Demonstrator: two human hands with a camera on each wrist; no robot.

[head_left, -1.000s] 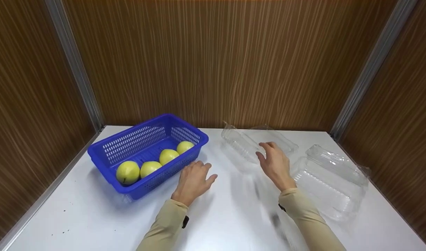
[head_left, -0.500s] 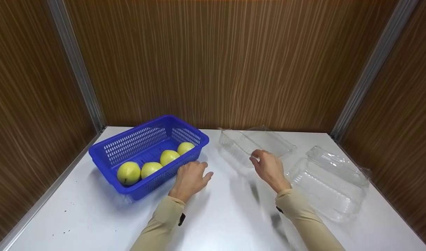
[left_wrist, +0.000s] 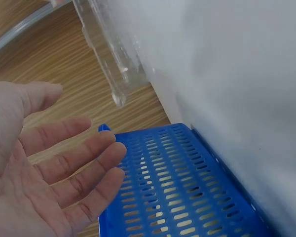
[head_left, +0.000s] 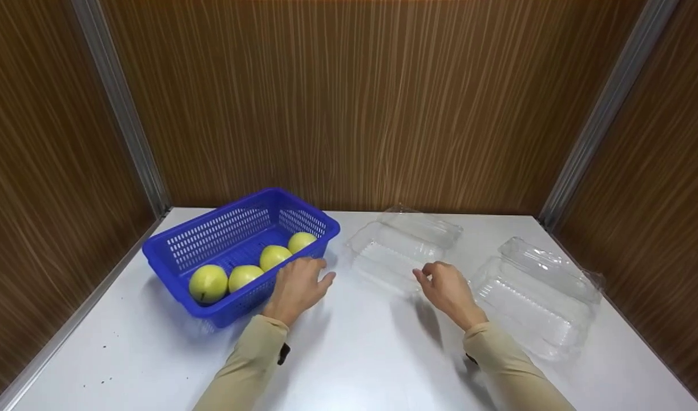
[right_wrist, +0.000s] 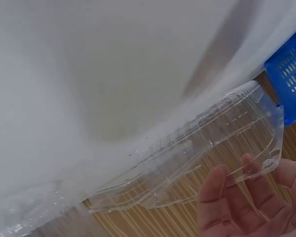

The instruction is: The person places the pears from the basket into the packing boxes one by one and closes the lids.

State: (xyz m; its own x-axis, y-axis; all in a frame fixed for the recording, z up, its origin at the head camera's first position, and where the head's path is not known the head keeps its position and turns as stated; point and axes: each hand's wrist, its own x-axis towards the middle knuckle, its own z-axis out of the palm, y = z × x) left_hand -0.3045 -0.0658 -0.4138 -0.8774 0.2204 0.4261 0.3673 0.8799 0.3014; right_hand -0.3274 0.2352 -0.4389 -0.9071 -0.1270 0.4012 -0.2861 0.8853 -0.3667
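Observation:
My left hand (head_left: 296,288) hovers beside the near right side of the blue plastic basket (head_left: 234,214), fingers loosely spread and holding nothing. Its palm and separated fingers show in the left wrist view. Several round yellow-green fruits (head_left: 209,283) lie in the basket along its near side. My right hand (head_left: 448,290) is at the near right corner of a clear plastic clamshell box (head_left: 383,257), which lies with its lid raised at the back. In the right wrist view the fingers (right_wrist: 214,185) are relaxed beside and partly behind the box's rim; whether they touch it I cannot tell.
A second clear clamshell box (head_left: 537,302) lies with its lid up to the right of my right hand. Wood-grain panels (head_left: 349,103) close in the back and both sides of the white table (head_left: 349,365). Small dark specks dot its left part.
The middle clamshell box has turned and slid nearer and to the left. My right hand came nearer with it, then shifted slightly right. My left hand drifted left toward the basket.

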